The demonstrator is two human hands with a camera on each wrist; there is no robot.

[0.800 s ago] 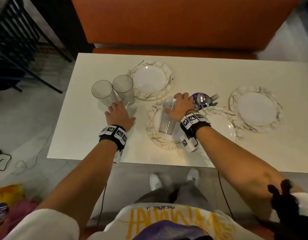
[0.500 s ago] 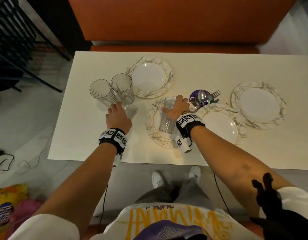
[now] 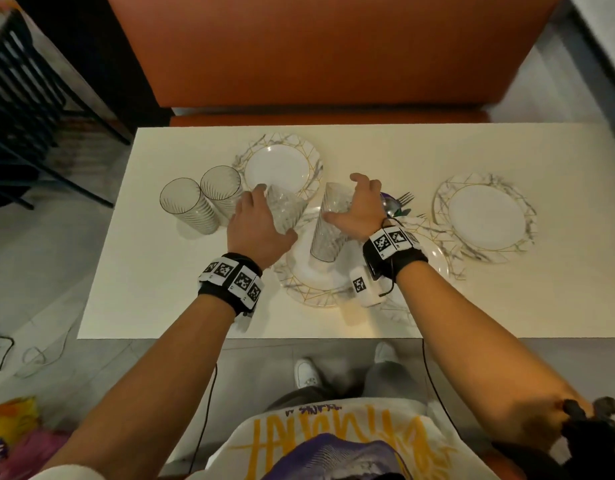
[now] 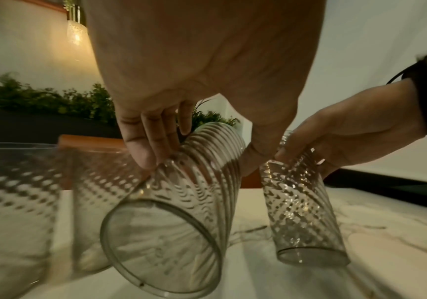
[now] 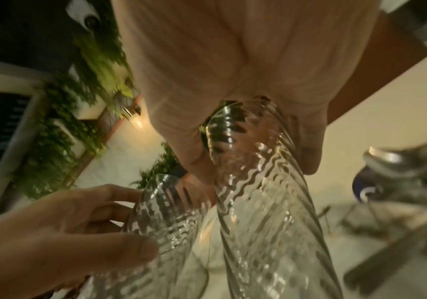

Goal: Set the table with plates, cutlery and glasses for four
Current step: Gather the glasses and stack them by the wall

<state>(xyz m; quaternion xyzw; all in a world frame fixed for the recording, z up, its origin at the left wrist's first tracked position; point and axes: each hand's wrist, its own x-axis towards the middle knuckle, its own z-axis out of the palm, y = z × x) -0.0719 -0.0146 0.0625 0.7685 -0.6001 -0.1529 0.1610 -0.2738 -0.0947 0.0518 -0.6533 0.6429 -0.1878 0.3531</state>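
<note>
My left hand (image 3: 269,214) grips a ribbed clear glass (image 3: 286,210) by its base end, tilted, with its mouth (image 4: 161,244) turned back toward my wrist. My right hand (image 3: 345,199) grips a second ribbed glass (image 3: 328,227) from above, mouth down, over the near marbled plate (image 3: 309,289). Whether its rim touches the plate is unclear. Both glasses show in the right wrist view, mine (image 5: 263,182) and the left hand's (image 5: 166,218). Two more glasses (image 3: 184,206) (image 3: 220,188) stand upright at the left.
On the white table (image 3: 153,271) lie a far plate (image 3: 278,164), a right plate (image 3: 486,216) and another plate (image 3: 434,254) partly under my right wrist. Forks and spoons stand in a purple cup (image 3: 397,202) behind my right hand. An orange bench (image 3: 316,57) lines the far side.
My left hand has picked a glass up off the table beside the two standing glasses and tilted it. My right hand keeps its glass and has raised it a little over the near plate.
</note>
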